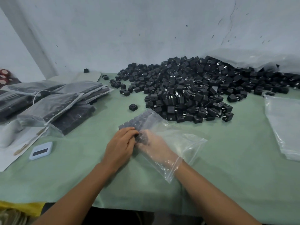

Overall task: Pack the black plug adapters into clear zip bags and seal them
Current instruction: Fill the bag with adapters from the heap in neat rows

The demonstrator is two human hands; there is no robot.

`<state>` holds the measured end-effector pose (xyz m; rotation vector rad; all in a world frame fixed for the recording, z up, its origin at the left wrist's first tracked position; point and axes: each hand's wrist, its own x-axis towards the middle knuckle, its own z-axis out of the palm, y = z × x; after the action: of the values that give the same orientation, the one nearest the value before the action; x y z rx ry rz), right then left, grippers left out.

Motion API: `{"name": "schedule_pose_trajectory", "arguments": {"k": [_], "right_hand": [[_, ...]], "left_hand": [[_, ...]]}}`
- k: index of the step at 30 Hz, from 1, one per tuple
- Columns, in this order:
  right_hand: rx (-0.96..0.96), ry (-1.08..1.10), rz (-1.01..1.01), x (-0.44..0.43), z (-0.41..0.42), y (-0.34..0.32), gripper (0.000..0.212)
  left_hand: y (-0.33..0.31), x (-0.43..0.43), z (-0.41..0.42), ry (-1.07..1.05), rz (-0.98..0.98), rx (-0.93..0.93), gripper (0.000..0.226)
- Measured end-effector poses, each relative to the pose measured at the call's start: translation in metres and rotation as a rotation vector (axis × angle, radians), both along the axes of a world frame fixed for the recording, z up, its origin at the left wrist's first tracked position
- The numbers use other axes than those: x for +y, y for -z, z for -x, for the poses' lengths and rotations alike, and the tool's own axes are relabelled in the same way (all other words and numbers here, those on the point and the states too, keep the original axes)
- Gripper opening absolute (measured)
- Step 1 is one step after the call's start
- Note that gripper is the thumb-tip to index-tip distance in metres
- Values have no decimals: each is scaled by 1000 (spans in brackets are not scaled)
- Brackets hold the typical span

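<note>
A wide table with a soft green cloth fills the view, with a pale wall behind it; on the far side sits a big heap of small black plug adapters, well away from both hands; to the left lie filled clear zip bags stacked on each other, and at the right edge lies a pile of flat empty clear bags; a small pale blue timer rests near the left. In the middle is 1 clear zip bag being filled; its long side runs from far-left to near-right, with its open mouth near the right wrist; a neat row of black adapters in the bag sits at its far end. The right hand is deep inside the bag, fingers pointing at that row; the plastic blurs it, so I cannot tell if it grips anything. The left hand stays outside, touching the bag's left edge, with its fingers curled on the plastic and pressing the row from that side. I think the row is being pushed tidy; the bag is not sealed yet.
</note>
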<state>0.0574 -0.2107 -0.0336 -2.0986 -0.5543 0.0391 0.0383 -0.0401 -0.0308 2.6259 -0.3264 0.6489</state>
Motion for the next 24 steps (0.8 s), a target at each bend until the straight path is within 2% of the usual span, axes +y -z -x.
{"name": "schedule_pose_trajectory", "arguments": {"k": [2, 4, 5, 7, 9, 12, 15, 19, 22, 24], "right_hand": [[-23, -53, 55, -4, 4, -4, 26], [-83, -73, 93, -21, 14, -10, 13], [-70, -57, 55, -34, 20, -12, 23], [40, -55, 47, -67, 36, -13, 30], [189, -29, -84, -101, 50, -17, 40], [238, 3, -167, -153, 58, -33, 27], [248, 146, -206, -189, 44, -51, 25], [29, 457, -13, -202, -12, -51, 26], [-100, 540, 267, -193, -55, -45, 34], [-128, 559, 362, -188, -72, -40, 40]], "left_hand": [[0, 0, 0, -8, -18, -1, 29], [0, -2, -1, -7, -37, -6, 32], [0, -2, -1, -5, -40, -15, 34], [0, -3, -2, -6, -31, -31, 36], [2, -4, -3, -7, -24, -37, 35], [5, -3, -4, -18, -13, -31, 30], [7, -2, -5, -11, -6, -28, 34], [5, -5, -3, 11, -16, -32, 40], [3, -6, 0, 1, -4, -15, 38], [2, -6, 0, 2, 3, 0, 35]]}}
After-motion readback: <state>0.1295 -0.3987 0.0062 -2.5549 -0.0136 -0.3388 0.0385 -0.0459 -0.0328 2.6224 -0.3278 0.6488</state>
